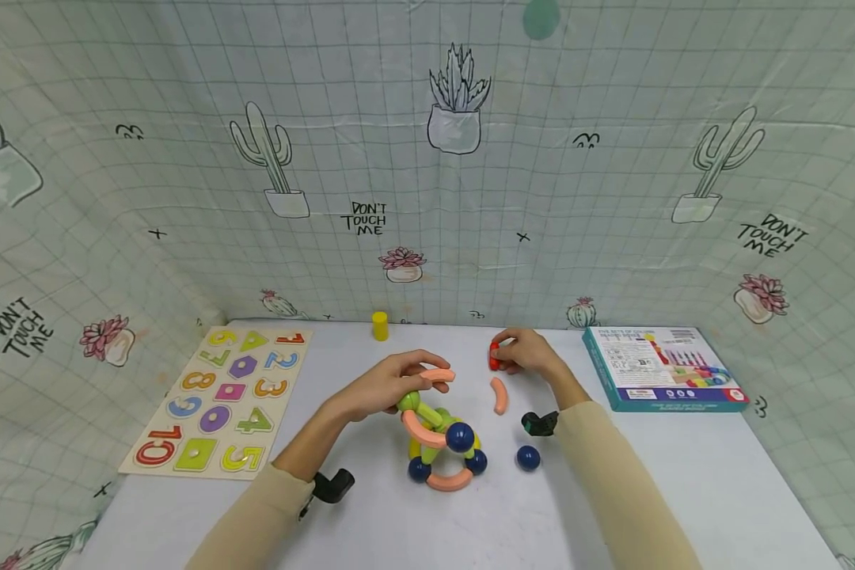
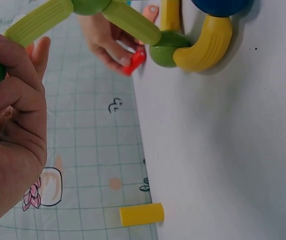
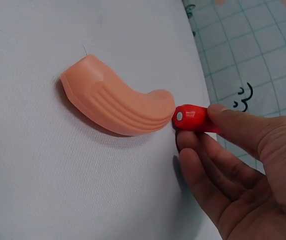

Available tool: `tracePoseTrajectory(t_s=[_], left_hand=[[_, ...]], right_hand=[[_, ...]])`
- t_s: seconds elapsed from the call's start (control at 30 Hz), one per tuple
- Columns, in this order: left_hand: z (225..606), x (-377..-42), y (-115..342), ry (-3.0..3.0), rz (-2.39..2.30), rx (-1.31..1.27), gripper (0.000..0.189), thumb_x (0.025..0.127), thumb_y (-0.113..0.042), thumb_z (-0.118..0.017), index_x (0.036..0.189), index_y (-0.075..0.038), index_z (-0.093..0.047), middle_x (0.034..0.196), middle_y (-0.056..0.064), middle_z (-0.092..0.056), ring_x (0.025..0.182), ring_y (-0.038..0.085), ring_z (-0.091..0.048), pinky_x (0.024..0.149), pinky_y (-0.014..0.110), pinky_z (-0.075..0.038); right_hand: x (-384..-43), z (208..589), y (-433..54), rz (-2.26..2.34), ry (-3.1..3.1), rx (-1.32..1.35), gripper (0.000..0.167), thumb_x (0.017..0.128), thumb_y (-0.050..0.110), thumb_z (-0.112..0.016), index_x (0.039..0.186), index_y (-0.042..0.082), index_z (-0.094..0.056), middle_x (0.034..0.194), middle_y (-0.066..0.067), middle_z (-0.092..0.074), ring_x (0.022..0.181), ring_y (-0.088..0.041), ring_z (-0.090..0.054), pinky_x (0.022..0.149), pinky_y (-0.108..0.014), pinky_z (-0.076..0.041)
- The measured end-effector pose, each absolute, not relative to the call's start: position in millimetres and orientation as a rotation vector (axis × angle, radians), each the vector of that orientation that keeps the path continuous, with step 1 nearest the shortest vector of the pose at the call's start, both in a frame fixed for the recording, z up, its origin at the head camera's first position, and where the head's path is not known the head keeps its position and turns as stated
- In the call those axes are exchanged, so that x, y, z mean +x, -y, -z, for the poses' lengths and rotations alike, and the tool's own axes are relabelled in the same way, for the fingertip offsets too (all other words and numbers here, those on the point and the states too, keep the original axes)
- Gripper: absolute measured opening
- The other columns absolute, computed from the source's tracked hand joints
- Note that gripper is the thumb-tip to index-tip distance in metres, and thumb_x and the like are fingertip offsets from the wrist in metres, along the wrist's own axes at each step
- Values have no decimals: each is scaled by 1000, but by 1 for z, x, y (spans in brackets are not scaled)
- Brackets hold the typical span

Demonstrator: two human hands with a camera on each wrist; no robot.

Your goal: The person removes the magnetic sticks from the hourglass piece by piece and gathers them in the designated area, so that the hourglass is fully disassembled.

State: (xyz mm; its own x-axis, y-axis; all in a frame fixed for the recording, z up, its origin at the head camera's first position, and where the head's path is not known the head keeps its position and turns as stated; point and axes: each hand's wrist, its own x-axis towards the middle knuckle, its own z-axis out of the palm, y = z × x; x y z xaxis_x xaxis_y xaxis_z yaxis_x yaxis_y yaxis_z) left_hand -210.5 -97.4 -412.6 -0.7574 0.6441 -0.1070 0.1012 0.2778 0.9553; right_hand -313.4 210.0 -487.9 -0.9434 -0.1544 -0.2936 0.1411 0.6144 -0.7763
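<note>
A frame of magnetic rods and balls stands at the middle of the table, with a dark blue ball [image 1: 460, 437] on its near side. My left hand [image 1: 378, 385] curls its fingers round the frame's top green ball [image 1: 409, 401], and a salmon curved rod [image 1: 439, 375] sticks out by those fingers. Farther right, my right hand [image 1: 533, 354] pinches a short red rod [image 3: 190, 118] between thumb and fingers. Its end, with a pale round spot, meets the tip of another salmon curved rod [image 3: 118, 102] in the right wrist view; that rod lies on the table.
A loose blue ball [image 1: 528, 457] lies right of the frame. Near the back edge stands a yellow cylinder [image 1: 380, 326]. A number-and-shape puzzle board [image 1: 217, 400] is at left, a flat box [image 1: 666, 370] at right. A patterned cloth [image 1: 427, 182] hangs behind the table.
</note>
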Motion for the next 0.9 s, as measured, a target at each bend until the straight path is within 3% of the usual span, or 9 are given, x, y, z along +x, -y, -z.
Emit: tracePoseTrajectory(t_s=[0.27, 0.47, 0.73, 0.9], left_hand=[[412, -210, 95, -2072, -1489, 683, 33, 107, -18, -49, 139, -17, -57, 111, 1, -73, 47, 13, -28, 43, 23, -26], [411, -210, 93, -2075, -1487, 681, 32, 106, -18, -50, 137, -20, -58, 111, 1, -72, 47, 13, -27, 43, 23, -25], [410, -210, 94, -2071, -1481, 688, 33, 106, -19, -51, 138, -17, -57, 112, 2, -72, 47, 13, -27, 43, 23, -26], [410, -211, 96, -2073, -1480, 688, 33, 106, -20, -51, 139, -19, -55, 115, 4, -72, 46, 13, -26, 43, 23, -26]], right_hand=[[-315, 486, -204, 1199, -2587, 52, 33, 94, 16, -70, 124, 3, -66, 92, -12, -68, 68, -13, -65, 62, -25, -56], [-314, 485, -207, 1210, -2575, 48, 33, 94, 16, -70, 124, 4, -66, 93, -12, -69, 72, -15, -66, 63, -26, -57], [-311, 468, -215, 1278, -2602, -113, 41, 100, 22, -63, 135, 2, -59, 112, -18, -70, 92, -28, -69, 81, -42, -56], [-300, 445, -203, 1385, -2564, -341, 39, 100, 26, -64, 132, 4, -63, 113, -18, -69, 98, -35, -68, 85, -49, -56]])
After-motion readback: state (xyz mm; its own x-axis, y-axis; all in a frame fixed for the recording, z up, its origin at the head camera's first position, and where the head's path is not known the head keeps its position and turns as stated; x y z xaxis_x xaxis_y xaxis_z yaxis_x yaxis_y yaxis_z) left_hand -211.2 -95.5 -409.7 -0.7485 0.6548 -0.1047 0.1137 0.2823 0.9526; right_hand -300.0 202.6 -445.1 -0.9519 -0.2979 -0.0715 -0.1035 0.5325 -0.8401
